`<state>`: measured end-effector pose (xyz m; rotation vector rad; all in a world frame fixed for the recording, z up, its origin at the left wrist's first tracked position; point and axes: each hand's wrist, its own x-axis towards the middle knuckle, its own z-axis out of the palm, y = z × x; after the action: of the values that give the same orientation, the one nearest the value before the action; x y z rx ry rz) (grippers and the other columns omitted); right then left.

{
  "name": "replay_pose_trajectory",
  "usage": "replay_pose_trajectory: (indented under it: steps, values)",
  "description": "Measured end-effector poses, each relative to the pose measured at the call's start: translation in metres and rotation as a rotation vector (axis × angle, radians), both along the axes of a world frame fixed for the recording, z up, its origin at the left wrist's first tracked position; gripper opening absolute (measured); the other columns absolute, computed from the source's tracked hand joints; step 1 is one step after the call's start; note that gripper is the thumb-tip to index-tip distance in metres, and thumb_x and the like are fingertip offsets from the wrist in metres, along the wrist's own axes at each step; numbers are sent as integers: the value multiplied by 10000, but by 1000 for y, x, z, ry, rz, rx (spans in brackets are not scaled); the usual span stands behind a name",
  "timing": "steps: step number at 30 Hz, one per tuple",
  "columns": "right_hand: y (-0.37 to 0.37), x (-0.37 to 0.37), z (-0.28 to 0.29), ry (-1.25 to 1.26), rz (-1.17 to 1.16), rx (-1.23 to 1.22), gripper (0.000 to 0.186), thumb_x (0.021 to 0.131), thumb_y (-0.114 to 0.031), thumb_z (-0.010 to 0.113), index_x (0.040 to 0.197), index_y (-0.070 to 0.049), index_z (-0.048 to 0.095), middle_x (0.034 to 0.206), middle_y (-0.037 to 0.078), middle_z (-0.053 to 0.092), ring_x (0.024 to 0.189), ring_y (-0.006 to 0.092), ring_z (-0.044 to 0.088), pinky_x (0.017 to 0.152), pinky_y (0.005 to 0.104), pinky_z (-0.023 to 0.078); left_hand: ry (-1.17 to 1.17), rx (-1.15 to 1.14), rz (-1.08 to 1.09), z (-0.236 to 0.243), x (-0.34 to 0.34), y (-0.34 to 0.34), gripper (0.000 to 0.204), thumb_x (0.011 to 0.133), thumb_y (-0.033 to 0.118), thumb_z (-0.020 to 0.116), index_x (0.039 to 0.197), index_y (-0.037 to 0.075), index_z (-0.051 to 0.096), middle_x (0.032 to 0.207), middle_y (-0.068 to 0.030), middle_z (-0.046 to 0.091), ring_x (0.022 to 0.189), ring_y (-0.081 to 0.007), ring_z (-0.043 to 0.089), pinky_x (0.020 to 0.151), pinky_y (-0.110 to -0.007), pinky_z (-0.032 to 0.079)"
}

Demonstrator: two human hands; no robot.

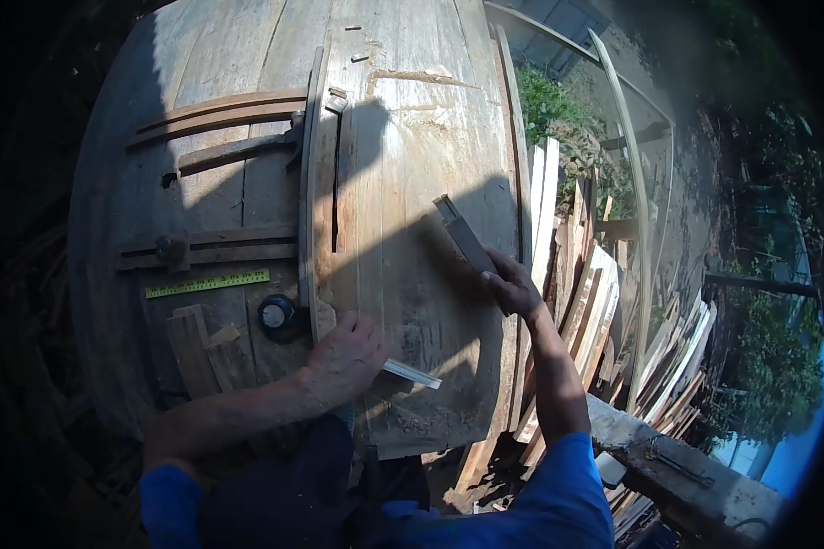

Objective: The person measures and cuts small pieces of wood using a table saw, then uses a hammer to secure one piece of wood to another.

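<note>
My right hand grips the lower end of a short, dark wooden piece, held slantwise on or just over the right part of the worktable; its far end looks stepped or grooved. Near the front edge, my left hand is closed, its fingertips by the end of a long wooden rail. From beneath this hand a short strip with a pale face sticks out to the right. The hand covers the strip's other end. Just left of the hand sits a round black tape-measure case.
The plank worktable carries a hammer, several wooden strips, a yellow measuring tape and wood offcuts on its left half. Stacked boards stand beyond the right edge, near a concrete ledge.
</note>
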<state>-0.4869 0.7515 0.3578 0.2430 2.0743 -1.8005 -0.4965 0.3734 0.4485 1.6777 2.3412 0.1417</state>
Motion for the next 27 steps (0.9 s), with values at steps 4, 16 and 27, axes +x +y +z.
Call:
replay_pose_trajectory:
  steps: [4, 16, 27]
  values:
    - [26, 58, 2, -335, -101, -132, 715, 873, -212, 768, 1481, 22, 475, 1349, 128, 621, 1249, 209, 566, 1079, 346, 434, 4, 44, 83, -21, 27, -15, 143, 856, 203, 593, 902, 82, 653, 880, -77, 627, 902, -227, 577, 814, -359, 414]
    - [-86, 18, 15, 425, 457, 857, 344, 896, -147, 653, 1231, -80, 605, 1115, 159, 698, 1055, 351, 667, 899, 433, 507, 245, 162, 258, -34, 0, -45, 96, 796, 180, 595, 813, 86, 609, 848, -70, 538, 906, -226, 547, 828, -359, 405]
    - [-120, -12, 15, 661, 518, 1002, 568, 864, -69, 606, 1420, -179, 566, 1244, 61, 674, 1149, 286, 627, 991, 431, 432, 208, 162, 392, -48, -40, -43, 100, 819, 156, 594, 876, 79, 620, 895, -72, 563, 951, -228, 551, 854, -374, 399]
